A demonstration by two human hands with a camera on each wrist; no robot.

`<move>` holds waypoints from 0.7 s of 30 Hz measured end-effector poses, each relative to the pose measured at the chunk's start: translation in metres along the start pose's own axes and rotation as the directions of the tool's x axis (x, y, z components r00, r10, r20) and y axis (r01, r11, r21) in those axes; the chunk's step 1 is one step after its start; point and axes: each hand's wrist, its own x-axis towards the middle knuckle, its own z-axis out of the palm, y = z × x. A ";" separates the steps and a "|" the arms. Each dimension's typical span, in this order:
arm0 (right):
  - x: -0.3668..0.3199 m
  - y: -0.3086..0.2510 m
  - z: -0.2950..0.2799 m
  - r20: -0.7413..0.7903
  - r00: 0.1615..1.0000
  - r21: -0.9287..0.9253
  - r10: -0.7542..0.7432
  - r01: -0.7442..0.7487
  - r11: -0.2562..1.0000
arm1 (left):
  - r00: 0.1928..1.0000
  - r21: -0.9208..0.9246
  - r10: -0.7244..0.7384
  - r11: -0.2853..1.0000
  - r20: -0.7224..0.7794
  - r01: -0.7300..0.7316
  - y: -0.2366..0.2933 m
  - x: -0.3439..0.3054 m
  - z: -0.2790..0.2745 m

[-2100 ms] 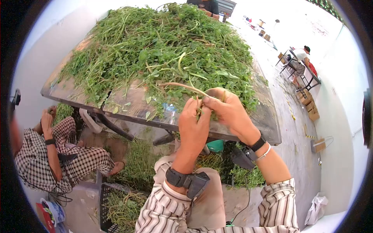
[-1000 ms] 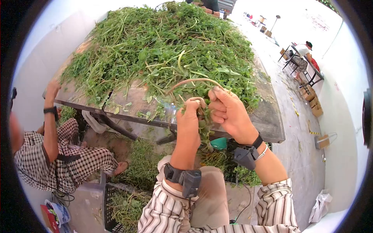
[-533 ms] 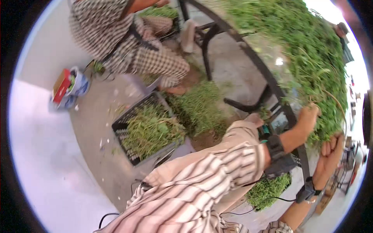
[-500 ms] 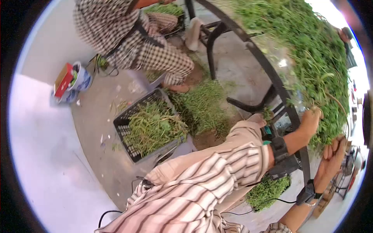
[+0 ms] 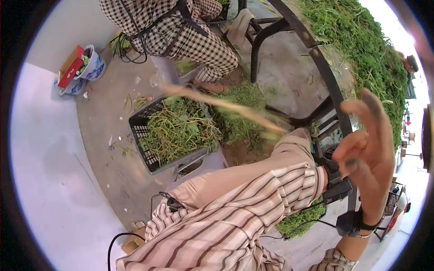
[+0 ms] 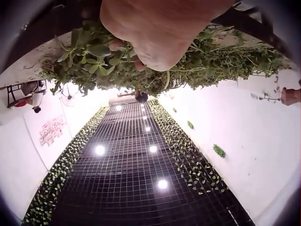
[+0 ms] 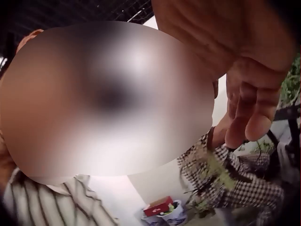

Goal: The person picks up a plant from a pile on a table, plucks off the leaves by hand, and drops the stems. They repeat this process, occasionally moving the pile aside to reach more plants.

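A long pale stem (image 5: 226, 107), blurred by motion, is in mid-air across the head view, over a black plastic crate (image 5: 142, 137) with trimmed stems and greens in it. My right hand (image 5: 370, 153) is raised near the table edge, fingers apart and clear of the stem; its fingers are loosely bent in the right wrist view. Behind it in the head view my left hand is hidden. The left wrist view shows the left hand (image 6: 160, 33) with curled fingers at a leafy sprig (image 6: 94, 59), whose leaves stick out beside them.
A large heap of greens (image 5: 370, 58) covers the dark-edged table (image 5: 332, 90). More greens (image 5: 244, 117) lie on the floor beside the crate. A person in checked clothes (image 5: 194, 40) sits to the left. Patterned buckets (image 5: 95, 65) with a red box (image 5: 72, 67) stand by the wall.
The head view has swung from the table to the crate on the floor. My right hand has let go of the long stem, which has flown left toward the crate.
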 end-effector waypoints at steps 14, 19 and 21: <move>-0.215 0.126 -0.021 -0.812 0.291 0.383 0.505 -0.387 0.839 | 0.899 0.159 -0.398 0.914 0.181 0.373 0.074 -0.017 -0.028; -0.324 0.169 0.046 -0.676 0.023 0.729 0.736 -0.121 0.673 | 0.865 0.014 -0.350 0.929 0.360 0.371 0.064 -0.022 -0.014; -0.361 0.183 0.080 -0.612 -0.045 0.791 0.789 -0.021 0.612 | 0.866 -0.021 -0.267 0.953 0.423 0.304 0.051 -0.033 -0.002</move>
